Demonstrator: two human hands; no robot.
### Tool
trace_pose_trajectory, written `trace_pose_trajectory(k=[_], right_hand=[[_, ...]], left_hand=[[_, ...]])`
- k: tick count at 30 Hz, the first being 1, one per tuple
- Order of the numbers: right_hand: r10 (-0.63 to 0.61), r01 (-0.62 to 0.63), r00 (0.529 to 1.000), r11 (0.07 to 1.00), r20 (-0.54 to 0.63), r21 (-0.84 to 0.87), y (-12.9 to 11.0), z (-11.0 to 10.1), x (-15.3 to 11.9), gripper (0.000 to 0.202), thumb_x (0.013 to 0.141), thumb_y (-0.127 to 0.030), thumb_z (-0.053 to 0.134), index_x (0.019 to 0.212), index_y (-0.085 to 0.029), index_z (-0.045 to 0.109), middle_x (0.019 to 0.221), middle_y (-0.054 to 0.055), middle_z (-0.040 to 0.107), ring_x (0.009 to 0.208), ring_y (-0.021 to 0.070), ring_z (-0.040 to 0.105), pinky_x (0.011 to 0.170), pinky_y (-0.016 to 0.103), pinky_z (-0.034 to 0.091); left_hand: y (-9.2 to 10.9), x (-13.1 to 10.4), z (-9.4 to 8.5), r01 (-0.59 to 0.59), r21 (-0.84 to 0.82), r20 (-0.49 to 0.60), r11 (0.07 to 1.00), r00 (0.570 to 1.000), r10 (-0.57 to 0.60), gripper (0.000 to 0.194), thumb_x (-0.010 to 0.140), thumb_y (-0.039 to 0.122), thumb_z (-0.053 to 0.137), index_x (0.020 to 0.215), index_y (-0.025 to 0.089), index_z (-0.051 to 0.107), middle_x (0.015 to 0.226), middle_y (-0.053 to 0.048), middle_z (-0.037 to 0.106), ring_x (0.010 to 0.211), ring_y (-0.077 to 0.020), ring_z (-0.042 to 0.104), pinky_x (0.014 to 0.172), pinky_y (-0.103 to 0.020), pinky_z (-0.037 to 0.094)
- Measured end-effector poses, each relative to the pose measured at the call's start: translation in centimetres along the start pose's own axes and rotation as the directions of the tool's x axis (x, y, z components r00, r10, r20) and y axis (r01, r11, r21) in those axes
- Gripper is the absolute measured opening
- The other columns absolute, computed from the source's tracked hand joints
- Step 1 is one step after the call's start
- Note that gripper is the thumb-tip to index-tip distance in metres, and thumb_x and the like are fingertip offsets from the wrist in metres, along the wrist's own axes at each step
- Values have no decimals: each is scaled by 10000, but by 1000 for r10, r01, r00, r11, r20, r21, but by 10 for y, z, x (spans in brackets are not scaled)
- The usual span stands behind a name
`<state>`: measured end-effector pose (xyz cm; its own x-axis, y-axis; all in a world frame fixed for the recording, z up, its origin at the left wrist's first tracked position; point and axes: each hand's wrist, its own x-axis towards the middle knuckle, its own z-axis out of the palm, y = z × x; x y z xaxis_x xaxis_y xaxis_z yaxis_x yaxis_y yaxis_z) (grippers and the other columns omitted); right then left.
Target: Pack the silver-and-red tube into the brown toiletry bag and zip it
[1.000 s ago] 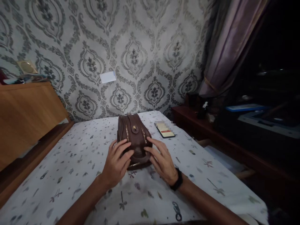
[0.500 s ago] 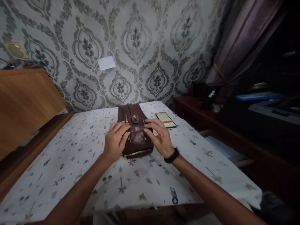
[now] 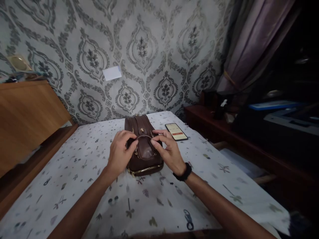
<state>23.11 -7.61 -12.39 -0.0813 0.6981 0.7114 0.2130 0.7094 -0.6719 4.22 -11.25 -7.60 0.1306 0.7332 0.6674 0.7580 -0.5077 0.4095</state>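
Note:
A dark brown leather bag [image 3: 146, 165] with gold zips and small gold chains lies on the cloth-covered table in the middle of the view. At its front, a leather flap [image 3: 146, 147] stands up with a curved upper edge. My left hand [image 3: 121, 146] pinches the left end of that edge between thumb and fingers. On the other side, my right hand [image 3: 168, 147], with a black band [image 3: 183, 171] at the wrist, pinches the right end. Just behind the flap shows a round gold clasp [image 3: 142, 130]. The fingers hide parts of the chains at both sides.
A phone [image 3: 176, 131] with a lit screen lies right of the bag. The table [image 3: 74, 186] wears a white patterned cloth. A wooden panel [image 3: 30, 122] stands at the left, a dark red cabinet [image 3: 211, 126] at the right. Behind is a patterned wall [image 3: 142, 79].
The flap's edge has gone from lying nearly flat to a raised arch between my hands. Both hands keep their pinch. The whole view has shifted slightly, with the table lower in it.

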Motion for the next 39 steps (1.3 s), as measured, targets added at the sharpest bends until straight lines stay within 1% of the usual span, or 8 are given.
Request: trace_pose_trajectory(k=[8, 11, 14, 16, 19, 23, 26, 39], right_hand=[[15, -14, 998, 1000, -64, 19, -1, 4, 0, 174, 933, -315, 565, 800, -230, 640, 1071, 91, 649, 1099, 263, 601, 982, 467, 444], [18, -14, 997, 999, -81, 44, 0, 5, -1, 163, 925, -315, 583, 807, -232, 657, 1060, 81, 658, 1079, 254, 614, 982, 453, 451], [19, -14, 997, 998, -77, 69, 1, 3, -1, 156, 912, -325, 611, 801, -236, 675, 1055, 71, 667, 1080, 254, 620, 989, 451, 456], [20, -14, 997, 997, -80, 80, 3, 2, -1, 139, 907, -328, 622, 816, -240, 679, 1056, 68, 667, 1086, 250, 620, 1001, 454, 456], [63, -51, 993, 992, -96, 119, 9, 1, -8, 133, 899, -372, 638, 943, -248, 661, 1162, 84, 634, 1173, 251, 590, 1041, 459, 450], [173, -160, 983, 970, -61, 182, 23, 7, -26, 657, 770, -541, 754, 1302, -255, 496, 1458, 139, 443, 1399, 305, 407, 1123, 513, 394], [208, -208, 978, 961, 17, 184, 30, 14, -38, 929, 718, -581, 785, 1451, -231, 334, 1502, 169, 381, 1415, 324, 377, 1161, 538, 351], [190, -185, 982, 969, -14, 165, 36, 23, -45, 907, 754, -522, 782, 1478, -252, 307, 1505, 144, 399, 1399, 310, 400, 1182, 537, 324]], left_hand=[[9, 11, -2, -11, 161, 134, 987, 991, -11, 22, 872, 209, 630, 882, 190, 634, 983, -62, 624, 1006, -252, 555, 863, -398, 469], [17, 14, 0, -73, 236, 179, 969, 983, 30, 186, 841, 244, 668, 1013, 190, 622, 1100, -90, 604, 1085, -286, 518, 917, -444, 458], [22, 20, 6, -206, 213, 243, 955, 958, 153, 347, 814, 252, 704, 1137, 205, 587, 1260, -108, 568, 1248, -315, 453, 1042, -496, 398], [24, 25, 12, -257, 174, 295, 950, 935, 199, 275, 813, 237, 708, 1066, 208, 604, 1251, -101, 586, 1287, -320, 441, 1067, -502, 383], [25, 33, 18, -247, 124, 338, 961, 921, 193, 99, 818, 168, 682, 871, 204, 606, 1141, -77, 640, 1167, -289, 534, 1000, -466, 435], [26, 40, 18, -249, 111, 374, 962, 907, 192, 88, 845, 166, 659, 797, 203, 595, 1046, -59, 664, 1012, -253, 581, 911, -430, 461], [26, 42, 17, -289, 138, 396, 947, 893, 214, 90, 862, 208, 673, 815, 199, 597, 1039, -53, 668, 986, -248, 577, 903, -422, 445], [26, 40, 23, -233, 155, 324, 960, 930, 174, 88, 926, 245, 587, 851, 211, 618, 970, -38, 677, 941, -234, 602, 843, -379, 438]])
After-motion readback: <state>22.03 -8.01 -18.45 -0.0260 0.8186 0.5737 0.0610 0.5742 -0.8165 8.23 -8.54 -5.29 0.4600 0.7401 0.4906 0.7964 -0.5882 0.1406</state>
